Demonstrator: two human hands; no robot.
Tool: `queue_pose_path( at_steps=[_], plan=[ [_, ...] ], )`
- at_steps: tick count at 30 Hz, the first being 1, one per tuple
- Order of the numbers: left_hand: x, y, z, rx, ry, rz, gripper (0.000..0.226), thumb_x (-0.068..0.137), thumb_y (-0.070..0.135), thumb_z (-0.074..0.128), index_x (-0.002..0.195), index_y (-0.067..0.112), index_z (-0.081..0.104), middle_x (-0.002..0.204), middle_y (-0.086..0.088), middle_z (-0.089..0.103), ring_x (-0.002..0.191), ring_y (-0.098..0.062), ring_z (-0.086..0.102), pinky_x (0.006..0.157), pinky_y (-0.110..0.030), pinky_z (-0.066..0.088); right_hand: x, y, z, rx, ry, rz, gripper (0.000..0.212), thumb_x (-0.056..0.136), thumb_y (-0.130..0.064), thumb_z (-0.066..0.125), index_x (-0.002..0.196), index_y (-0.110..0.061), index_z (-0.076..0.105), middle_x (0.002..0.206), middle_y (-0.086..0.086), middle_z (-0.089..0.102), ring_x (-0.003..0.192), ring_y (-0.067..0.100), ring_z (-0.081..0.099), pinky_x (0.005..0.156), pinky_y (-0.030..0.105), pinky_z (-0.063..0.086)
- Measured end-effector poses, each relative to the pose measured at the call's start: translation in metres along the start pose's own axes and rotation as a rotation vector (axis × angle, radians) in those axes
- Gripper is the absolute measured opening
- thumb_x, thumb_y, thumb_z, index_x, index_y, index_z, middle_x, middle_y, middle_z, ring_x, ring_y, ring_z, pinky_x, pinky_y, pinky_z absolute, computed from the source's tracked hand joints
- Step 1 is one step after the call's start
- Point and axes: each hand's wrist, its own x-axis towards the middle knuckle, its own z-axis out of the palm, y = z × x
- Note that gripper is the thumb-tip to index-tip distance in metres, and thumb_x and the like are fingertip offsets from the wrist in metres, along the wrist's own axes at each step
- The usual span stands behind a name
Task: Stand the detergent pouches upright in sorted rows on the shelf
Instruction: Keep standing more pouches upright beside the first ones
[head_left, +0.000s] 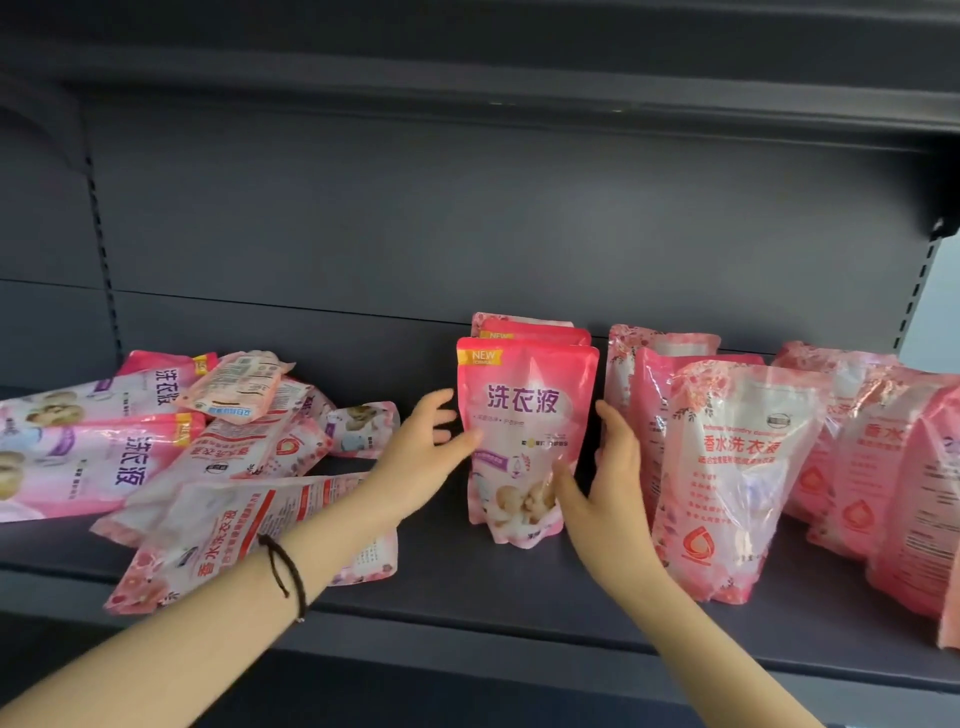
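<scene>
Left hand (422, 457), right hand (609, 480) seemingly touching pouch (524, 410), rear pouches (532, 328) part-hidden

"NEW", "洗衣液" on front pouch (524, 441)

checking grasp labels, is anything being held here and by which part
The front upright pouch stands on the shelf, steadied between both hands: the left hand touches its left edge, the right hand its lower right edge.

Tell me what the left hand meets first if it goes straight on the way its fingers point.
The front upright NEW pouch: the left hand is right at its left edge, perhaps touching; depth is unclear.
</scene>
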Motion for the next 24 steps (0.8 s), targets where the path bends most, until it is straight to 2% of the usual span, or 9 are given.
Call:
queue_pose_path(
  at_steps=[1, 4, 6, 8, 12, 17, 21, 23, 24],
  plan=[
    [-0.001, 0.006, -0.013, 0.063, -0.006, 0.03, 0.048, 0.093, 0.033, 0.057, 0.137, 0.026, 0.041, 0.126, 0.009, 0.054, 0.112, -0.008, 0.054, 0.096, -0.032, 0.047, 0.001, -0.007, -0.005, -0.051, -0.002, -0.077, 0.061, 0.091, -0.007, 0.059, 0.142, -0.017, 0.029, 0.142, -0.007, 0.032, 0.131, 0.002, 0.03, 0.105, 0.01, 0.029],
    [-0.005, 0.019, -0.053, 0.278, -0.099, 0.132, 0.019, 0.095, 0.037, 0.052, 0.111, 0.031, 0.06, 0.107, 0.014, 0.065, 0.092, 0.001, 0.059, 0.09, -0.031, 0.051, 0.008, -0.028, -0.015, -0.231, -0.08, -0.243, 0.041, 0.09, -0.007, 0.059, 0.127, -0.019, 0.048, 0.128, -0.01, 0.041, 0.119, 0.002, 0.04, 0.1, 0.016, 0.038],
    [-0.006, 0.021, -0.078, 0.45, -0.184, 0.194, 0.015, 0.094, 0.038, 0.053, 0.104, 0.033, 0.063, 0.103, 0.015, 0.066, 0.095, 0.001, 0.06, 0.089, -0.029, 0.051, 0.013, -0.036, -0.017, -0.391, -0.073, -0.348, 0.027, 0.088, -0.009, 0.062, 0.115, -0.014, 0.059, 0.123, -0.006, 0.048, 0.112, 0.007, 0.045, 0.09, 0.016, 0.039],
    [-0.004, 0.019, -0.098, 0.696, -0.277, 0.244, 0.015, 0.093, 0.043, 0.053, 0.101, 0.037, 0.063, 0.103, 0.019, 0.063, 0.095, 0.002, 0.059, 0.088, -0.03, 0.051, 0.018, -0.044, -0.016, -0.483, -0.052, -0.391, 0.022, 0.085, -0.008, 0.064, 0.107, -0.011, 0.064, 0.118, 0.0, 0.054, 0.107, 0.017, 0.05, 0.084, 0.022, 0.04],
    [0.005, 0.01, -0.132, 1.161, -0.458, 0.262, 0.02, 0.093, 0.049, 0.047, 0.101, 0.038, 0.061, 0.102, 0.019, 0.057, 0.096, -0.002, 0.056, 0.086, -0.033, 0.051, 0.031, -0.067, 0.0, -0.565, -0.244, -0.434, 0.014, 0.088, -0.013, 0.061, 0.1, -0.015, 0.067, 0.108, -0.005, 0.057, 0.085, 0.018, 0.061, 0.065, 0.032, 0.052],
    [0.032, -0.024, -0.18, 1.31, -0.392, 0.356, 0.031, 0.087, 0.062, 0.035, 0.096, 0.041, 0.056, 0.098, 0.02, 0.061, 0.088, 0.0, 0.057, 0.077, -0.033, 0.05, 0.054, -0.097, 0.051, -0.697, -0.494, -0.496, 0.023, 0.093, -0.027, 0.054, 0.114, -0.021, 0.061, 0.112, -0.005, 0.057, 0.089, 0.016, 0.06, 0.072, 0.036, 0.054],
    [0.061, -0.052, -0.212, 1.328, -0.329, 0.37, 0.048, 0.073, 0.073, 0.022, 0.091, 0.042, 0.053, 0.087, 0.021, 0.061, 0.091, -0.009, 0.059, 0.09, -0.041, 0.045, 0.074, -0.11, 0.111, -0.849, -0.658, -0.498, 0.027, 0.093, -0.034, 0.053, 0.117, -0.022, 0.057, 0.111, -0.004, 0.057, 0.093, 0.015, 0.06, 0.075, 0.037, 0.055],
    [0.07, -0.06, -0.225, 1.269, -0.34, 0.363, 0.04, 0.073, 0.076, 0.028, 0.085, 0.045, 0.051, 0.076, 0.022, 0.055, 0.095, -0.011, 0.057, 0.094, -0.038, 0.042, 0.081, -0.113, 0.14, -0.862, -0.762, -0.427, 0.026, 0.092, -0.038, 0.055, 0.112, -0.021, 0.059, 0.108, -0.003, 0.061, 0.093, 0.016, 0.061, 0.078, 0.035, 0.055],
    [0.071, -0.063, -0.23, 1.228, -0.377, 0.345, 0.032, 0.078, 0.073, 0.036, 0.083, 0.045, 0.051, 0.074, 0.022, 0.053, 0.095, -0.01, 0.055, 0.093, -0.032, 0.04, 0.083, -0.113, 0.153, -0.839, -0.849, -0.365, 0.028, 0.092, -0.04, 0.056, 0.111, -0.02, 0.061, 0.108, -0.003, 0.064, 0.093, 0.015, 0.062, 0.081, 0.034, 0.054]
  ],
)
